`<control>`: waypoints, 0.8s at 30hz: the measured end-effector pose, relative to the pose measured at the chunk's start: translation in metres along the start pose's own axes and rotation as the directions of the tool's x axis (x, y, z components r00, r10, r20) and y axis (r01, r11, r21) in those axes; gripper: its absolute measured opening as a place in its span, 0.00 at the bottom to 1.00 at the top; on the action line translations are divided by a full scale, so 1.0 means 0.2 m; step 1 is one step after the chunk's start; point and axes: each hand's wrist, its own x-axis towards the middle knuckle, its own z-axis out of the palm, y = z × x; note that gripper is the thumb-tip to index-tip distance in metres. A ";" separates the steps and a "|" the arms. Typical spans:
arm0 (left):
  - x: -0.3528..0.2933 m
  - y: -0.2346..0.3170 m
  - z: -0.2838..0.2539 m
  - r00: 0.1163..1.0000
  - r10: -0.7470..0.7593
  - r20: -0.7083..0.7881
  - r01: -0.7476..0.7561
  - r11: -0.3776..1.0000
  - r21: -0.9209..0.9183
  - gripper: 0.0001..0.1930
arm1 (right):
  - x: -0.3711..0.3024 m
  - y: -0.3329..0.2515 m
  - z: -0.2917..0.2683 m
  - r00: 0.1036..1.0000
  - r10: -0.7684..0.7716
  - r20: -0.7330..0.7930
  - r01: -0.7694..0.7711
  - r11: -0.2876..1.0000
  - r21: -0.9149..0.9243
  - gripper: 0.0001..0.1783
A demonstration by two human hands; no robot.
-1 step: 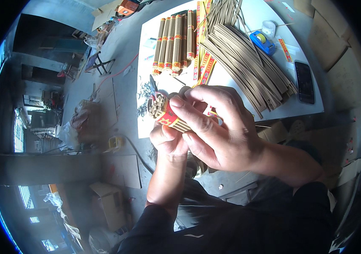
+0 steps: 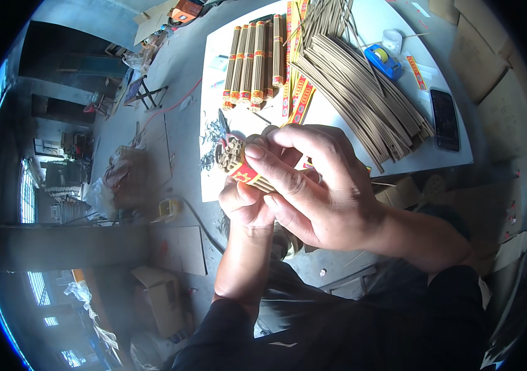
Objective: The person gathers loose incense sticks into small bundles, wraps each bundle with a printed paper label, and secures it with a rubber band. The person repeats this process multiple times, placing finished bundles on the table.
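Stick bundle (image 2: 232,157) | left hand (image 2: 245,205): curled around | right hand (image 2: 331,191): half-curled, thumb touching

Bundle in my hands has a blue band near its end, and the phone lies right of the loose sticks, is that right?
Not quite: in the head view, the bundle has a red band, not a blue one. The phone does lie right of the loose sticks.
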 end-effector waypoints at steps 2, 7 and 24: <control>-0.01 0.00 -0.06 0.999 -0.015 0.029 0.015 1.000 0.009 0.33 | -0.02 0.00 0.02 1.000 0.005 0.008 -0.004 0.999 -0.034 0.32; -0.01 0.00 -0.03 0.995 -0.021 -0.094 0.019 1.000 -0.020 0.31 | -0.07 -0.01 0.02 0.999 0.031 0.038 -0.028 0.997 -0.075 0.31; 0.11 0.04 0.03 0.956 -0.019 -0.293 -0.143 0.841 -0.522 0.17 | -0.33 0.41 -0.20 0.974 -0.170 0.153 0.143 0.975 0.170 0.61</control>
